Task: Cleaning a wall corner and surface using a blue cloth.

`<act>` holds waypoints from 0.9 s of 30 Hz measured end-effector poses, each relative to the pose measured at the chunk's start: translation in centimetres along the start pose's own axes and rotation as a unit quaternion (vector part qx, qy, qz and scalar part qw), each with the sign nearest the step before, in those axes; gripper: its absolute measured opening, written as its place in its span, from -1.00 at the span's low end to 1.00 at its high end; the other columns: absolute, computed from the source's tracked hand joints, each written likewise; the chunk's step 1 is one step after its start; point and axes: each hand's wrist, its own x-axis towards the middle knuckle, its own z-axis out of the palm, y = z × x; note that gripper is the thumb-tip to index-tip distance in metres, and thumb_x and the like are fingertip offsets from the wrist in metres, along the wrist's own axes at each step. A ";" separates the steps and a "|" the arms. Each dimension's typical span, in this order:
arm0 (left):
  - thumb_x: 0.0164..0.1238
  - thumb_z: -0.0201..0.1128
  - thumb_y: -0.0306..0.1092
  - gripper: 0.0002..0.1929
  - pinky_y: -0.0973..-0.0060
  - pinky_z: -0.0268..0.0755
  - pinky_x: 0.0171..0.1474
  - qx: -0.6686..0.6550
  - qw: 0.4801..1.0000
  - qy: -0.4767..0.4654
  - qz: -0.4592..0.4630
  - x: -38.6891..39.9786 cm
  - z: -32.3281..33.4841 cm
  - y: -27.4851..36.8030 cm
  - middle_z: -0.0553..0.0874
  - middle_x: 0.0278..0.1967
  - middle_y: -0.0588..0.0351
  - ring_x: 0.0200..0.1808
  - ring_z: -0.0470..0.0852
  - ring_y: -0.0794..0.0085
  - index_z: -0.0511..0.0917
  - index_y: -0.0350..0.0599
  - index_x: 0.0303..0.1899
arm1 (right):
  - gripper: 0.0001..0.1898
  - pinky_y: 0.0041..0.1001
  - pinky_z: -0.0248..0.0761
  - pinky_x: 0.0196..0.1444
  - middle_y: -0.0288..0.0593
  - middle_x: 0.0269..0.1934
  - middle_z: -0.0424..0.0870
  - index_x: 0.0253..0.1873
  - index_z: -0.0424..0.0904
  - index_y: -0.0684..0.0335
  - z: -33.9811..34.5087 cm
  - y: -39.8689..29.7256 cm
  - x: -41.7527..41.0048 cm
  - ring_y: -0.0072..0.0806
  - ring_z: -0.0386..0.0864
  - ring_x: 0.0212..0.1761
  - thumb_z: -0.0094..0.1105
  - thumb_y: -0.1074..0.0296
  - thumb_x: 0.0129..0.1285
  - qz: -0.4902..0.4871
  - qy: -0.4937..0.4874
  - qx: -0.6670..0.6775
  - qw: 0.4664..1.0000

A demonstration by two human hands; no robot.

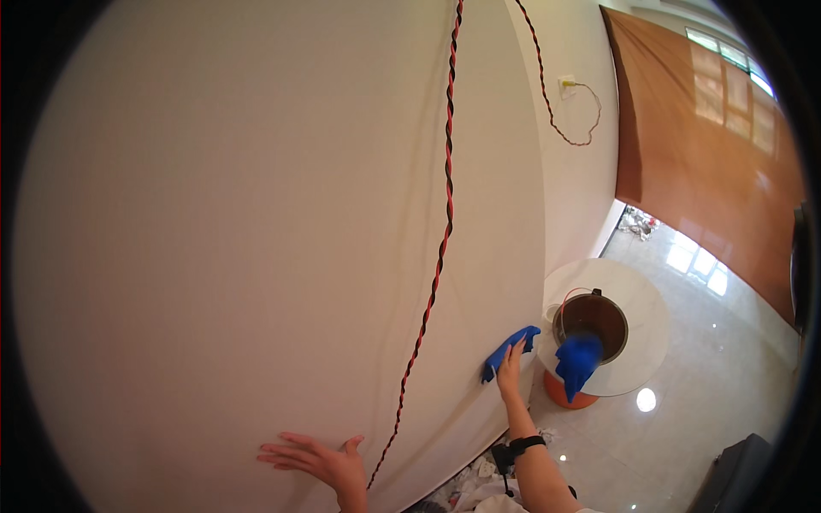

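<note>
My right hand [510, 370] presses a crumpled blue cloth [500, 354] against the lower right of a broad pale wall surface [244, 224]. A black strap with a small device [518, 447] is worn on that forearm. At the lower left, my left hand [324, 458] has its fingers spread and holds nothing; whether its fingertips touch the wall cannot be told. Between the two hands hangs a twisted red and black cord [437, 282], running up past the top of the view.
A round table [648, 333] bears a dark bucket [593, 308] with another blue cloth [577, 367] over its rim. An orange object [567, 392] shows under the table. A brown curtain [680, 141] hangs behind, near a wall socket [567, 86]. Debris [478, 476] lies along the wall's foot.
</note>
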 end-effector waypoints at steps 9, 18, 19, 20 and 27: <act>-0.36 0.66 -0.06 0.49 -0.40 -0.44 0.42 -0.009 1.000 -0.024 -0.012 -0.6 -0.7 0.0 -0.45 0.45 -0.60 0.46 -0.49 -0.62 -0.36 -0.28 0.53 | -0.42 -0.21 -0.25 0.59 0.07 0.59 -0.06 0.57 -0.11 0.32 -1.2 -18.4 4.2 0.03 -0.20 0.64 -0.19 0.34 0.57 -0.211 0.057 0.038 0.975; -0.31 0.61 0.06 0.47 -0.36 -0.46 0.44 -0.009 1.000 -0.004 -0.016 -0.4 -0.3 0.5 -0.44 0.46 -0.59 0.47 -0.49 -0.58 -0.35 -0.34 0.52 | -0.34 0.06 -0.02 0.49 0.12 0.53 0.11 0.48 0.26 0.21 1.0 -39.5 1.4 0.22 0.06 0.53 0.24 0.44 0.28 -0.470 0.031 0.039 0.882; -0.29 0.57 0.14 0.47 -0.37 -0.46 0.44 -0.006 1.000 -0.004 -0.013 -0.4 -0.3 0.6 -0.44 0.46 -0.58 0.47 -0.49 -0.58 -0.35 -0.34 0.52 | -0.33 0.10 -0.01 0.47 0.12 0.53 0.11 0.48 0.28 0.20 1.3 -40.2 0.7 0.23 0.10 0.52 0.27 0.41 0.27 -0.476 0.025 0.042 0.878; -0.27 0.53 0.21 0.46 -0.37 -0.45 0.43 -0.002 1.000 -0.003 -0.011 -0.3 -0.4 0.6 -0.44 0.46 -0.58 0.47 -0.49 -0.58 -0.34 -0.34 0.52 | -0.32 0.11 0.02 0.45 0.13 0.52 0.11 0.47 0.30 0.19 1.8 -40.3 0.1 0.24 0.10 0.51 0.30 0.38 0.25 -0.487 0.031 0.035 0.872; -0.23 0.44 0.36 0.45 -0.39 -0.40 0.42 0.018 0.999 0.015 0.025 -0.9 0.3 -1.1 -0.38 0.47 -0.59 0.48 -0.44 -0.59 -0.30 -0.37 0.52 | -0.32 0.07 0.01 0.47 0.16 0.53 0.08 0.47 0.30 0.15 1.3 -39.1 -1.1 0.21 0.03 0.54 0.29 0.22 0.27 -0.467 -0.011 0.016 0.884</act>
